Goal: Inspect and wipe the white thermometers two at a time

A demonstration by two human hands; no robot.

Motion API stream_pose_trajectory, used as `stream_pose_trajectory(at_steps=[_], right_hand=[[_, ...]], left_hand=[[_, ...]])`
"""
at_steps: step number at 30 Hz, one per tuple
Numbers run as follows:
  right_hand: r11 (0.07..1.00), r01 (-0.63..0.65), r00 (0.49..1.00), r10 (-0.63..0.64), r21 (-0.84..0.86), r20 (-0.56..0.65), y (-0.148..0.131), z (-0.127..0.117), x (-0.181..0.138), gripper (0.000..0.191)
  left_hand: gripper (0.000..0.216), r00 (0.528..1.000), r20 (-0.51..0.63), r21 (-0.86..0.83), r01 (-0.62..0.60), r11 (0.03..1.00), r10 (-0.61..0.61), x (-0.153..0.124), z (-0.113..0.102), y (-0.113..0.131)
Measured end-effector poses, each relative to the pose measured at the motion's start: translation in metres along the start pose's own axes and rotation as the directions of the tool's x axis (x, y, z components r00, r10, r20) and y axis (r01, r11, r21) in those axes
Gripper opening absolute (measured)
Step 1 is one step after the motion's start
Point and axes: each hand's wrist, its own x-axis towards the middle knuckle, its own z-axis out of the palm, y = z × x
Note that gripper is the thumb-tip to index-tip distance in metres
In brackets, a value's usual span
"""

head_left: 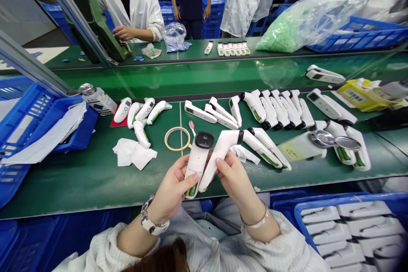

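My left hand (175, 180) is closed around a white infrared thermometer (196, 162), its black sensor end up and green batteries showing in the open handle. A second white thermometer (219, 153) with a black tip is gripped in my right hand (232, 174); the two devices touch or nearly touch near their lower ends. Just right of my right hand lie more white thermometers (263, 148) and a crumpled white tissue (245, 154). Beyond my left hand are a roll of tape (166, 139) and a small pink-tipped tool (191, 125).
Several thermometers (270, 108) stand in a row behind my hands. At right are a bottle with a metal lid (299, 146) and a yellow bin (360, 100). Blue baskets (73, 136) stand left; a blue crate (299, 210) of devices sits lower right. A person in white (143, 8) is opposite.
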Motion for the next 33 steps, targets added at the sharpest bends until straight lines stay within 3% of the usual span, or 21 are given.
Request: stream_pose_trajectory(at_steps=[3,6,11,15,22,33], right_hand=[[0.999,-0.038,0.997,0.036,-0.031,-0.075,-0.003,-0.004,-0.001,0.033],[0.996,-0.069,0.988,0.076,0.06,-0.135,-0.007,-0.006,-0.003,0.029],[0.924,-0.206,0.977,0.178,0.322,0.114,-0.013,-0.003,-0.007,0.045],[0.876,-0.206,0.977,0.162,0.435,0.137,-0.015,0.001,-0.01,0.045],[0.877,-0.188,0.979,0.132,0.443,0.154,-0.018,0.002,-0.015,0.051],[0.894,-0.154,0.984,0.101,0.421,0.145,-0.017,0.002,-0.018,0.038]], left_hand=[[0.036,0.996,0.033,-0.078,0.08,0.994,-0.078,-0.002,0.003,0.003],[0.031,0.997,0.012,-0.109,0.082,0.991,-0.081,-0.002,0.005,0.008],[0.033,0.996,-0.054,-0.141,0.064,0.988,-0.072,-0.001,0.011,0.012],[0.029,0.996,-0.031,-0.159,0.081,0.984,-0.087,-0.002,0.012,0.012],[0.029,0.993,-0.035,-0.182,0.104,0.978,-0.112,0.0,0.006,0.007],[0.029,0.988,-0.068,-0.229,0.119,0.966,-0.138,0.001,0.009,0.007]])
